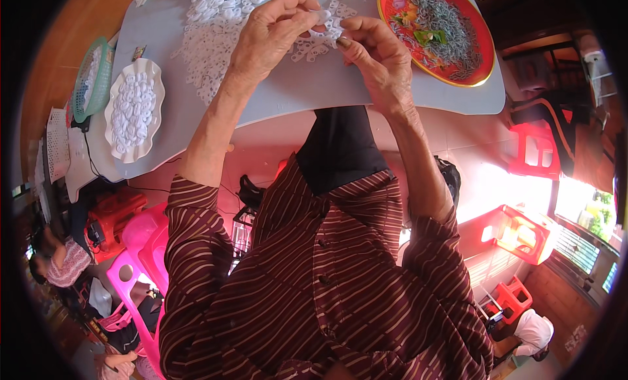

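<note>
Small white piece [324, 16] pinched in the left hand [278, 27], beside the right hand [378, 58].
It is held up at the fingertips, partly covered, its full outline hidden. Matching loose white pieces [210, 50], small and many visibly holed, lie jumbled on the worktop [294, 86], left of the hands and between them.

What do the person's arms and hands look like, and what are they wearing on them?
The left sleeve and right sleeve are dark maroon with thin, light slanting stripes. Both stop short of the wrists, leaving the lower forearms bare. The left hand and right hand have no gloves, and I see no watch or bracelet.
</note>
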Demonstrator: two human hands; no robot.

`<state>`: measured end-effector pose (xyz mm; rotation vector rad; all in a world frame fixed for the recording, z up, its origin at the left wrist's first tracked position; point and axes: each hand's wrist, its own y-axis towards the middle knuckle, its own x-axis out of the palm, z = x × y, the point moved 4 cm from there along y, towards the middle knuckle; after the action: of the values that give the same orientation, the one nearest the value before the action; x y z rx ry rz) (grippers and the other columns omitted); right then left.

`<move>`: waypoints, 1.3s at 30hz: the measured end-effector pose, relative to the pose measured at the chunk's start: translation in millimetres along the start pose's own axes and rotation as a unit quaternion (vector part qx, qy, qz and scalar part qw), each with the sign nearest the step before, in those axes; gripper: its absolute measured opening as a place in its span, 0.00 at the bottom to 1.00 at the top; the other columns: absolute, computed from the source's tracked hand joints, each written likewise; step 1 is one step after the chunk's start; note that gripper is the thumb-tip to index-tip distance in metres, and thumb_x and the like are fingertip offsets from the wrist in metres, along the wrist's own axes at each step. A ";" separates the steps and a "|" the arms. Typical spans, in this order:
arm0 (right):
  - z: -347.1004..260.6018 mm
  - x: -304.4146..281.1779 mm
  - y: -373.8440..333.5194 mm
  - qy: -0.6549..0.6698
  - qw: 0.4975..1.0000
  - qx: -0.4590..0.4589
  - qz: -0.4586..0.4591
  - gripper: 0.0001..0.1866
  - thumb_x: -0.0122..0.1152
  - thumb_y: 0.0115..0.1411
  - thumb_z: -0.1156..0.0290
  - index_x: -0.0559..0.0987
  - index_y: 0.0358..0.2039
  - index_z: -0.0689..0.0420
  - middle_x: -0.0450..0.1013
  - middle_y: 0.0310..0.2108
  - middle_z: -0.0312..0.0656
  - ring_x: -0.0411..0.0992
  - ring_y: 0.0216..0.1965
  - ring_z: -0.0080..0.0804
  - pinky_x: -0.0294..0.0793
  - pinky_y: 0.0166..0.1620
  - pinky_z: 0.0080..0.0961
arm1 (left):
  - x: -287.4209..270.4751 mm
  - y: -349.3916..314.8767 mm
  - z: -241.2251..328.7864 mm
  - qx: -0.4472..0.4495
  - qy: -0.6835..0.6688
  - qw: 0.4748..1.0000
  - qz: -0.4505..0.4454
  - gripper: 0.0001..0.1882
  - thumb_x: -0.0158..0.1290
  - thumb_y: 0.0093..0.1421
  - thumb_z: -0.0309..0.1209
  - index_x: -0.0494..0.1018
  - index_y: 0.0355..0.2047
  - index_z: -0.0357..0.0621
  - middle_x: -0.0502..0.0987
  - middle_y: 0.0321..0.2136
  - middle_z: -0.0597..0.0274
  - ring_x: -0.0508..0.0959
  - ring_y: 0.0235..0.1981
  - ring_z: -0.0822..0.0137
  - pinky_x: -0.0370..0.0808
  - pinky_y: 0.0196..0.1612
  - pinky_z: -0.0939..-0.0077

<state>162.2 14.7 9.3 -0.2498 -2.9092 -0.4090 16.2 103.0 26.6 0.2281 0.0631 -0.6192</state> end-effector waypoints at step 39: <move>-1.5 -3.4 -0.7 -0.008 1.000 -0.006 0.017 0.16 0.58 0.56 0.79 0.71 0.45 0.61 0.71 0.28 0.32 0.67 0.28 0.15 0.68 0.33 0.13 | 14.0 0.9 -7.9 -0.005 -0.131 0.991 0.034 0.08 0.50 0.58 0.25 0.72 0.38 0.37 0.73 0.32 0.67 0.75 0.32 0.75 0.71 0.38 0.80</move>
<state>165.6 13.1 9.8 -0.3048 -2.9147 -0.4212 28.2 97.6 17.3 0.1379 -0.1939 -0.5760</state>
